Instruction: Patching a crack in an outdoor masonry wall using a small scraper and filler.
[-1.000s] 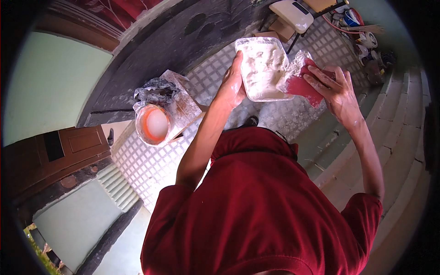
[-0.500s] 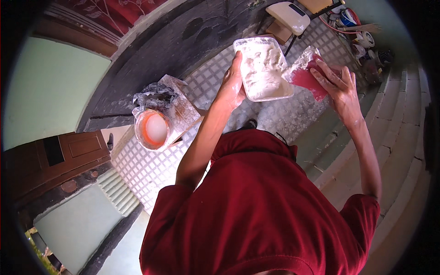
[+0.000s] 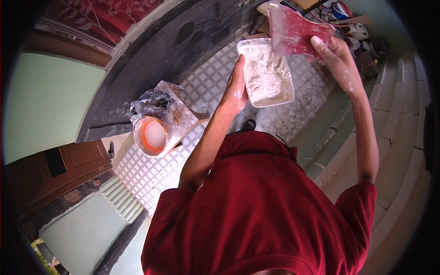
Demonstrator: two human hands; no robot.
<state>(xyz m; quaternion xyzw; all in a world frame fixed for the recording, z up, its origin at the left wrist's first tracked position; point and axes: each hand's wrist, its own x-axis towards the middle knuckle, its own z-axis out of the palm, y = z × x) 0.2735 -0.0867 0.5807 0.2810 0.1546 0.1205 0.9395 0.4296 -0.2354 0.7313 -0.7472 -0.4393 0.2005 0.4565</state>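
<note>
My left hand [image 3: 236, 88] is wrapped round the left side of a clear rectangular plastic tub [image 3: 271, 105], its thumb lying along the rim. Thick white paste [image 3: 266, 75], like putty, fills the tub with an uneven, dented surface. Above the tub's far right corner, my right hand [image 3: 338, 58] grips a red flexible spreader [image 3: 298, 31] by one edge. The spreader's broad face is turned up and carries only thin white smears that I can see; its underside is hidden. White residue marks both hands.
At left, a paste-spattered wooden stool [image 3: 183, 114] stands beside an orange-lined bucket [image 3: 151, 136] of whitish liquid and a crumpled dark plastic bag [image 3: 151, 103]. Steps [image 3: 389, 123] rise on the right. A chair [image 3: 270, 8] and assorted clutter [image 3: 357, 30] occupy the far right.
My right hand has lifted the spreader up and away from the paste and turned it. The lump of paste seen on its edge no longer shows. The tub has shifted slightly nearer.
</note>
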